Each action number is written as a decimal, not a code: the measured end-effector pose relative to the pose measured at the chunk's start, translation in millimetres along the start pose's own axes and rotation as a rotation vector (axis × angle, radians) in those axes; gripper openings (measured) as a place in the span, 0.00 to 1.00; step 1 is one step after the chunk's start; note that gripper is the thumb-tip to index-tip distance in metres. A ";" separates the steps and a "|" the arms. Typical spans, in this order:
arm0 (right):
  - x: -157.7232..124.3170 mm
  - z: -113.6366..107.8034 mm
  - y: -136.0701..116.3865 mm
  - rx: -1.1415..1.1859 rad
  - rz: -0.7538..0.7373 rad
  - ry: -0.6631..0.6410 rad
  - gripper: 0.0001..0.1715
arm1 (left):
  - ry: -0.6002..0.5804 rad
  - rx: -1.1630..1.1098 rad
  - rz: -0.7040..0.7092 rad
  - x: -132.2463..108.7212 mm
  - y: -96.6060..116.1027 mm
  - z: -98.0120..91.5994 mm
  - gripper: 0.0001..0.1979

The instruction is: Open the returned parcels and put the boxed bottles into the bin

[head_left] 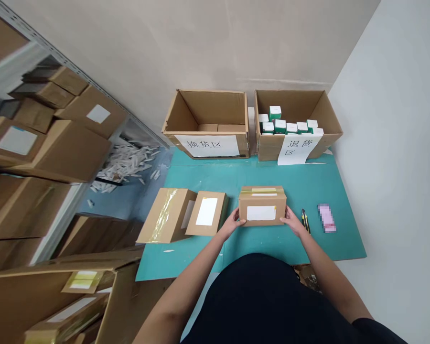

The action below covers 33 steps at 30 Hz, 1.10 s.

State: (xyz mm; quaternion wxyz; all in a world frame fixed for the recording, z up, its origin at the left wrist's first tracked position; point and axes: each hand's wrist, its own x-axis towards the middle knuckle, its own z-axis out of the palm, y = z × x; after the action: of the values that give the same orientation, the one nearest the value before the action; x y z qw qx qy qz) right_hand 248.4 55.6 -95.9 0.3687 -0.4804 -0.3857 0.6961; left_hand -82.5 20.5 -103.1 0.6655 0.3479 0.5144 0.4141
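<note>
A taped cardboard box [261, 230] with a white label on its near side sits on the green tabletop [208, 172]. My left hand [232, 222] grips its lower left corner, thumb on the front face. On the opposite corner my right hand [291, 220] holds the same box, thumb also in front. Right of that hand lies a yellow-and-black utility knife [306, 221]. Beyond the knife is a pink, pixelated item [327, 218] whose kind I cannot make out. To the left stand a labelled carton [218, 210] and a larger taped carton [157, 210].
At the back are two open cartons with paper signs: the left carton [171, 119] and the right carton [333, 125], which holds several green-and-white boxes [280, 126]. Shelves with cardboard boxes [68, 148] line the left. A big open carton [123, 296] of parcels is at lower left.
</note>
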 end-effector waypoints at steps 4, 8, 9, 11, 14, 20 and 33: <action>-24.4 0.1 12.3 -0.004 0.061 0.061 0.50 | 0.013 0.003 -0.021 -21.2 -15.1 3.5 0.47; -47.3 4.5 12.4 0.059 0.160 0.102 0.37 | 0.026 -0.085 -0.179 -45.6 -10.3 4.0 0.35; -50.5 5.8 11.6 0.073 0.175 0.117 0.35 | 0.034 -0.110 -0.222 -49.4 -7.2 3.9 0.33; -53.6 8.7 10.4 0.093 0.183 0.156 0.35 | 0.075 -0.154 -0.265 -53.2 -0.9 4.8 0.30; -51.5 12.8 10.9 0.085 0.151 0.226 0.39 | 0.167 -0.196 -0.250 -52.0 5.6 9.9 0.31; -43.1 1.1 17.4 -0.164 0.040 0.350 0.42 | 0.241 -0.124 -0.153 -52.7 8.1 22.6 0.33; -71.1 -83.8 43.2 -0.949 0.300 0.758 0.31 | 0.276 -0.041 -0.136 -69.6 4.6 34.4 0.33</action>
State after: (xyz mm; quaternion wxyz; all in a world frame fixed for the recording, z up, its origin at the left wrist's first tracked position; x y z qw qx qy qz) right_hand 341.0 -10.5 -127.2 0.1244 -0.8543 -0.4236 0.2742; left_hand -58.8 -42.2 -63.5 0.6219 0.2386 0.6148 0.4223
